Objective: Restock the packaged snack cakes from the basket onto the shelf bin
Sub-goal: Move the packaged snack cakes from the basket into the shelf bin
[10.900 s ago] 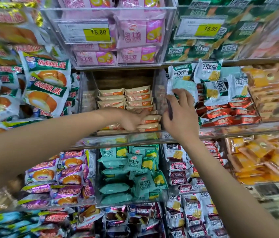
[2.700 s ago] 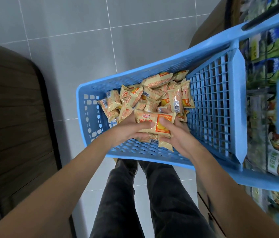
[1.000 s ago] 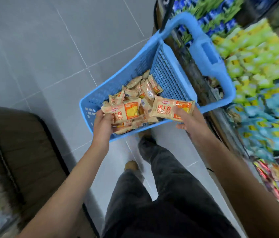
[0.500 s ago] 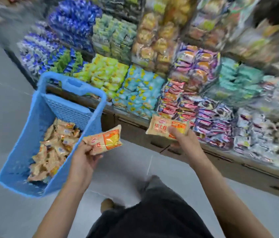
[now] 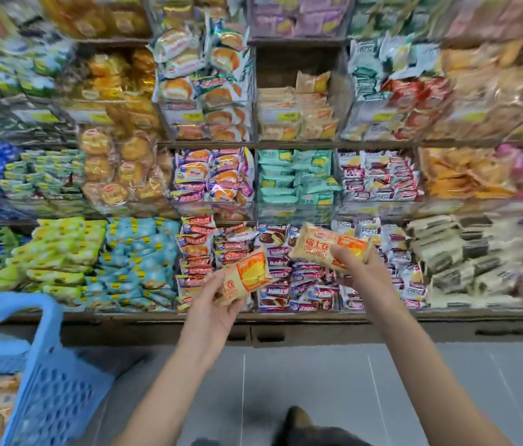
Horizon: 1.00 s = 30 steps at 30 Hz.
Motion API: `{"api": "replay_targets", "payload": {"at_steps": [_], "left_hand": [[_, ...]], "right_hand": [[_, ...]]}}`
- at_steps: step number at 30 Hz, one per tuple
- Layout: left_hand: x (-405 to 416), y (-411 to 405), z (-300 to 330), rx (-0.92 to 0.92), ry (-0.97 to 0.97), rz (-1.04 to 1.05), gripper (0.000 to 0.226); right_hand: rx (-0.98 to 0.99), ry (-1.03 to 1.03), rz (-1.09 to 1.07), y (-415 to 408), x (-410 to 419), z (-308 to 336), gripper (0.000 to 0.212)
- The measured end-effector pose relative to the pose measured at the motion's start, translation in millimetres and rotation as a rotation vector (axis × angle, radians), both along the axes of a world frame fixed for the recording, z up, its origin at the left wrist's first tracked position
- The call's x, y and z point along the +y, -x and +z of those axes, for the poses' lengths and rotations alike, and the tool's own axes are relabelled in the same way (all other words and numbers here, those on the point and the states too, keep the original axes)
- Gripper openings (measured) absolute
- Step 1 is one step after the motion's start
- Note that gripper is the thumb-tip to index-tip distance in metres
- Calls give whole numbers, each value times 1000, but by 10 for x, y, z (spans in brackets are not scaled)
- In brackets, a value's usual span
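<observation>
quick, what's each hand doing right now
Left hand: holding one beige-and-orange snack cake pack.
Right hand: holding another snack cake pack, same kind.

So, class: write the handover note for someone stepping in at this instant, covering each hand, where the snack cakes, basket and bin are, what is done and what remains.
Left hand grips one cream-and-orange snack cake pack.
Right hand grips a second pack.
Both are held in front of the lower shelves, not yet placed.
Blue basket, lower left on the floor, holds more packs.
Target bin, upper shelf centre, is partly filled with matching packs, with space above.
Left: place these two, then fetch the rest.
</observation>
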<state>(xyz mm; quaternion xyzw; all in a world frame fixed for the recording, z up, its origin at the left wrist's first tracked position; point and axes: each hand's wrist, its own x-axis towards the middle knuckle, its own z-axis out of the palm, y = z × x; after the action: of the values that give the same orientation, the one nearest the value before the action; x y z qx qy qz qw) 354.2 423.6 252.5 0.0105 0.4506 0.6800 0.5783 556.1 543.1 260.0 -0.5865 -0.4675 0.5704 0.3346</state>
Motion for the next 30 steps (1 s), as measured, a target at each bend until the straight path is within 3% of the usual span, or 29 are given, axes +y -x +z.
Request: {"api": "replay_targets", "payload": {"at_steps": [5, 9, 11, 18, 24, 26, 30], "left_hand": [[709, -299, 216, 83, -1, -140, 45], [1366, -93, 452, 245, -27, -164, 34], [1739, 73, 564, 380, -24, -170, 27], [3177, 492, 837, 765, -28, -216, 8], [4324, 849, 1014, 1163, 37, -209, 23], [4705, 965, 1034, 1333, 119, -205, 31], [5360, 1114, 962, 1583, 210, -190, 25]], "right_hand": [[55, -100, -9, -197, 727, 263, 21], [81, -192, -57, -97, 1366, 480, 18], [74, -239, -65, -15, 1691, 592, 26], [-104, -454, -92, 180, 2713, 957, 29], [-291, -584, -48, 472, 3471, 949, 43], [-333, -660, -47, 609, 3715, 927, 39], [-530, -843, 3, 861, 4172, 767, 39]]}}
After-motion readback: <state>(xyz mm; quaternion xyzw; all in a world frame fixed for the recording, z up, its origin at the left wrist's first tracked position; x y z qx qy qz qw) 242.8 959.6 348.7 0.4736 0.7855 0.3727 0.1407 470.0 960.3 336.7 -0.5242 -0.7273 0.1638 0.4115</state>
